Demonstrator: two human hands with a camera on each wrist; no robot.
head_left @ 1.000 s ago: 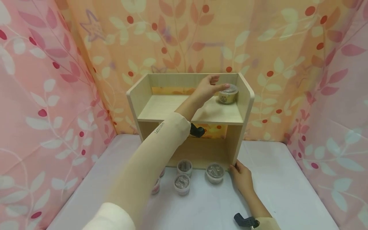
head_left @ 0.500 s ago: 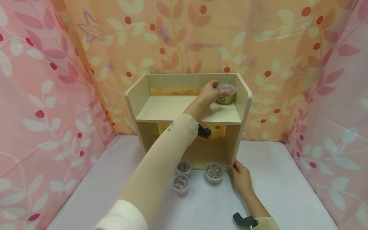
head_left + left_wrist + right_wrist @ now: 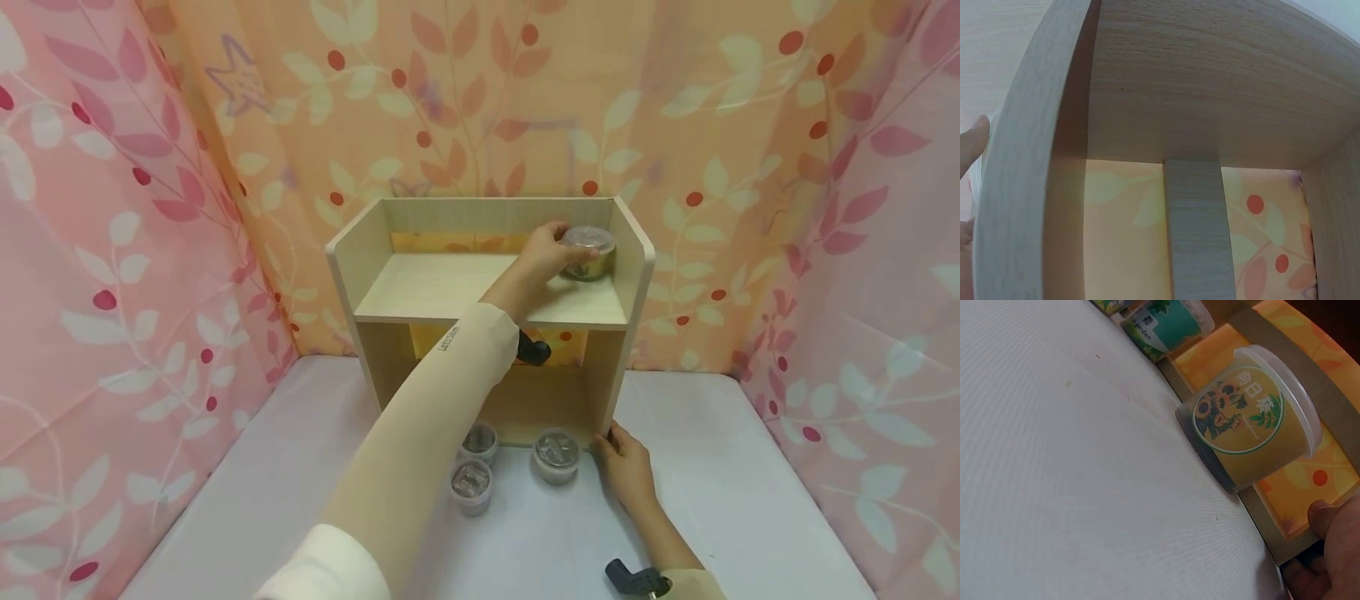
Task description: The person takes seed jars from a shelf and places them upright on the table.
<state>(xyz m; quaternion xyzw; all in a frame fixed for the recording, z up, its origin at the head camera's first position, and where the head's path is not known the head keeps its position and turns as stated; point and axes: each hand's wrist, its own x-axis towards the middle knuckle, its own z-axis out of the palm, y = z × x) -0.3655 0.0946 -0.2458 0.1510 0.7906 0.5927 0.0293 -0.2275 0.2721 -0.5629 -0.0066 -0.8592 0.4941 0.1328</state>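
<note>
My left hand (image 3: 542,254) reaches onto the upper board of a small wooden shelf (image 3: 420,287) and grips a lidded round plastic tub (image 3: 591,265) with yellowish sides, thumb on the near side. This tub stands close to the right side panel. In the left wrist view, only some fingers (image 3: 972,145) show past the board's edge. Low down, my right hand (image 3: 628,468) holds the front bottom corner of the right side panel. Beside it on the table, a tub with a sunflower label (image 3: 1241,419) stands at the shelf's front edge.
Two more lidded tubs, a nearer one (image 3: 471,485) and one behind it (image 3: 480,442), stand left of the sunflower tub. A green-labelled tub (image 3: 1169,328) shows in the right wrist view. Floral curtains (image 3: 480,100) enclose the white table (image 3: 712,467) at the back and sides.
My left hand has come lower, from over the upper tub's lid to its side, and now grips it; the tub has hardly moved. My right hand stays at the panel corner.
</note>
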